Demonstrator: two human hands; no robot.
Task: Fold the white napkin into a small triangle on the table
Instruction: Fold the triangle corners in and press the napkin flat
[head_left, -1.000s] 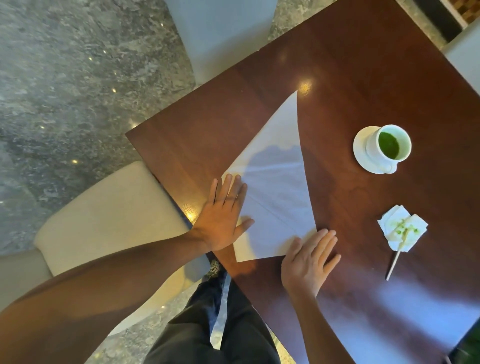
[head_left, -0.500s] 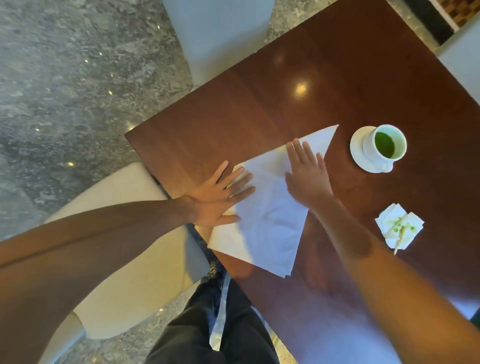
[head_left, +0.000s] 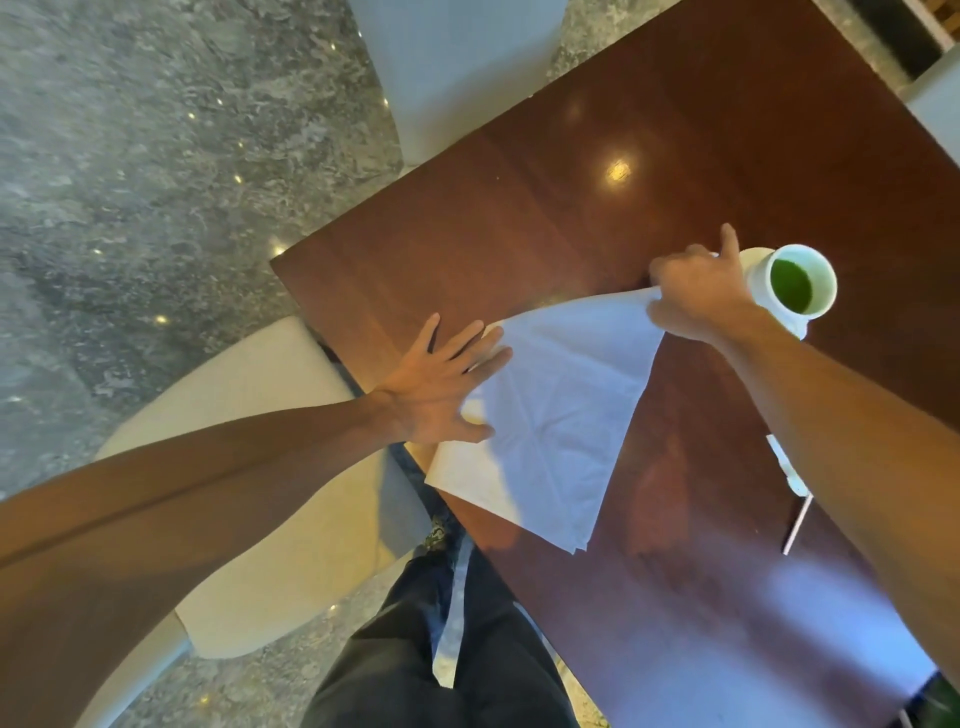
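Note:
The white napkin (head_left: 550, 415) lies as a large folded triangle on the dark wooden table (head_left: 597, 171), near the table's left corner. My left hand (head_left: 441, 387) rests flat with fingers spread on the napkin's left edge. My right hand (head_left: 696, 291) pinches the napkin's far right tip and holds it slightly raised off the table. The napkin's near point lies at the lower middle, by the table's edge.
A white cup of green drink (head_left: 795, 283) on a saucer stands just right of my right hand. A crumpled small napkin with a stick (head_left: 795, 512) lies partly behind my right forearm. Beige chairs (head_left: 249, 395) stand left of the table.
My right hand slid along the napkin to its far right tip and closed on it, lifting it. The left hand stayed flat on the left edge.

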